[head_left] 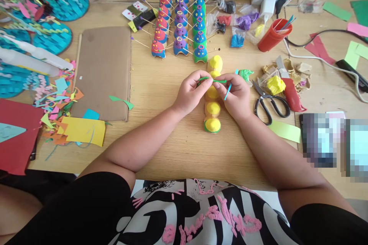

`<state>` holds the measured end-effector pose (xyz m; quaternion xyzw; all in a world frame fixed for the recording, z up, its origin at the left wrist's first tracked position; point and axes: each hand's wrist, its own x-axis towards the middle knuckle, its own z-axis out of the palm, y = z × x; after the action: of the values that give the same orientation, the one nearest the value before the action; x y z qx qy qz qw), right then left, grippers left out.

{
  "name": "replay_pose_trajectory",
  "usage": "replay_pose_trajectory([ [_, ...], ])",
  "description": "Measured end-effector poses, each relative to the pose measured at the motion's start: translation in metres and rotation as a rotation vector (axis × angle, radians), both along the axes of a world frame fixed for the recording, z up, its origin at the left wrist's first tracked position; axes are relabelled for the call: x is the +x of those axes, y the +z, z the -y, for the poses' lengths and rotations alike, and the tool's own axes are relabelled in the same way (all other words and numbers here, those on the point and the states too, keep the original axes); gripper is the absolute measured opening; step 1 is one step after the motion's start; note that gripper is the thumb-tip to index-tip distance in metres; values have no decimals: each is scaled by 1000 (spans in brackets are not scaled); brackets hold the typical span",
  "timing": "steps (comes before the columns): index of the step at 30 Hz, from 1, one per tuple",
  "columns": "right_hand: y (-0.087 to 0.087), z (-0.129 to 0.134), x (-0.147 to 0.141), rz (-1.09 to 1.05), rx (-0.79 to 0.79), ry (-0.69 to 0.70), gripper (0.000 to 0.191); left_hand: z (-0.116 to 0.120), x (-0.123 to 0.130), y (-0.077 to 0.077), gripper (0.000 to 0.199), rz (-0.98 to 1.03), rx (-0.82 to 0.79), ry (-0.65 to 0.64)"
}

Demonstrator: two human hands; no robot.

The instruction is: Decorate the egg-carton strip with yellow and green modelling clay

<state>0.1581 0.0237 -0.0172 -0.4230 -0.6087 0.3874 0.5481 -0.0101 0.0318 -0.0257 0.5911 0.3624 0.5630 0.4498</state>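
Note:
A thin green clay strand (220, 80) is pinched between the fingertips of my left hand (194, 91) and my right hand (236, 93), which meet at the middle. A slim blue stick (228, 92) also sits in my right hand, pointing down at a slant. Below both hands lies an egg-carton strip with yellow domes (213, 108); its nearest dome has green along the bottom edge, and my fingers hide part of the strip. Just past my right fingers is a green clay lump (245, 74) on wrapping.
Three finished caterpillars, red (160, 25), purple (180, 19) and blue-green (199, 26), stand behind. Scissors (270, 101), a red cup (275, 35) and a cable lie right; cardboard (102, 72) and paper scraps (59, 103) lie left.

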Motion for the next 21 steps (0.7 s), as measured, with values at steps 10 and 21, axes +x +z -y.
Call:
replay_pose_trajectory([
  [10,-1,-2,1,-16,-24,-76,54,1,1,-1,53,-12,-89,-24],
  [21,7,-1,1,7,-26,-33,58,3,2,6,48,-52,-16,44],
])
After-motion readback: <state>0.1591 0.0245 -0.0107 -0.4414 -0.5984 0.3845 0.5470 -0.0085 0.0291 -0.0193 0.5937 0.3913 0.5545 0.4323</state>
